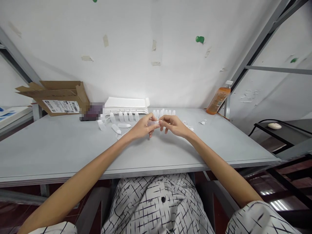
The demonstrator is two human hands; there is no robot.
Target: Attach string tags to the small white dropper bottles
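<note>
Above the middle of the grey table, my left hand is closed around a small translucent white squeeze bottle, which lies sideways. My right hand pinches at the bottle's right end; whether a cap or tip sits between its fingers is too small to make out. Left of my hands, several like bottles with thin tips stand in a row, and a few others lie on their sides. Behind my hands is a group of white bottles. Small white pieces lie just right of my right hand.
An open cardboard box stands at the back left, beside a blurred dark item. A stack of white card lies against the wall. An orange drink bottle leans at the back right. The table's front edge is close to my lap.
</note>
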